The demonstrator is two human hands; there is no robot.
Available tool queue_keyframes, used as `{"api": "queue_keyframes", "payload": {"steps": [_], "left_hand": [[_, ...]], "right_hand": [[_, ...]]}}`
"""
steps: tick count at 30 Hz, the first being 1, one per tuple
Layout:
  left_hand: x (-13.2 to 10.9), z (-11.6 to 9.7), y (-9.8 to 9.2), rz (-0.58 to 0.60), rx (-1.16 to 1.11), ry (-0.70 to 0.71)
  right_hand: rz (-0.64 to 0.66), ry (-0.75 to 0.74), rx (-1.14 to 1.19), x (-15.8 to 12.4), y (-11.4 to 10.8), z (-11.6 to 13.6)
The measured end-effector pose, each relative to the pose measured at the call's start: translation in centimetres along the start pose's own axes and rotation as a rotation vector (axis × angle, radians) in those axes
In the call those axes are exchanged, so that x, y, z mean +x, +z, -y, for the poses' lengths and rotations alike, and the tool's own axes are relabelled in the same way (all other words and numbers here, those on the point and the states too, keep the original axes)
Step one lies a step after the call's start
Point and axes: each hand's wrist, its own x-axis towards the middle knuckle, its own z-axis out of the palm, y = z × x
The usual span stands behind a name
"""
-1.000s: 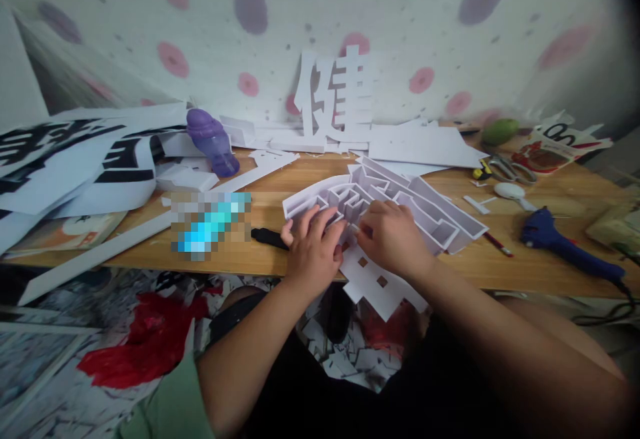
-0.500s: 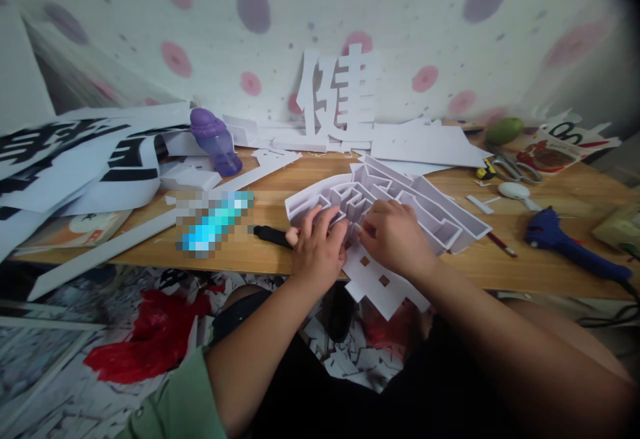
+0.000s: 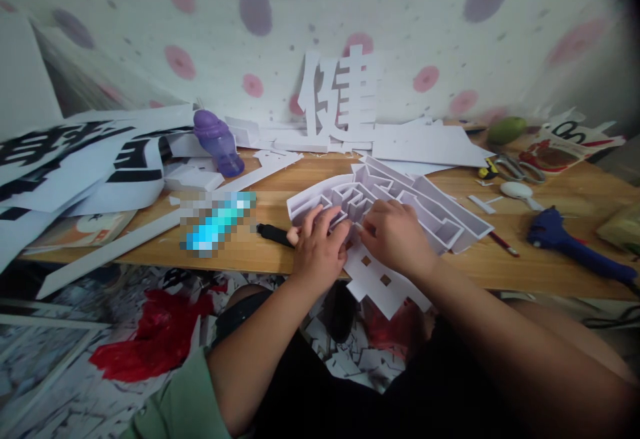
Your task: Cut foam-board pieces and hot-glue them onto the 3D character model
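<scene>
A white foam-board Chinese character with raised walls (image 3: 425,206) lies on the table's front part, its near end jutting past the edge. My left hand (image 3: 320,242) rests on its left side with the fingers spread over the walls. Close by on the right, my right hand (image 3: 397,236) is closed, its fingertips pressed together at the middle of the piece. Whatever is between them is hidden by the hand. A black-handled tool (image 3: 275,234) lies beside my left hand, partly under it.
A blue glue gun (image 3: 567,242), white spoon (image 3: 517,190), scissors (image 3: 520,169) and pencil (image 3: 504,244) lie to the right. A purple bottle (image 3: 220,146) stands at the back left. A cut-out white character (image 3: 343,96) leans upright behind. Printed sheets (image 3: 100,172) cover the left side.
</scene>
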Motion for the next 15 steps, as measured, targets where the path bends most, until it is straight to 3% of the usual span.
{"api": "queue_keyframes", "payload": {"steps": [15], "left_hand": [[0.07, 0.06, -0.33, 0.019, 0.01, 0.009]], "right_hand": [[0.033, -0.023, -0.012, 0.19, -0.3, 0.09]]}}
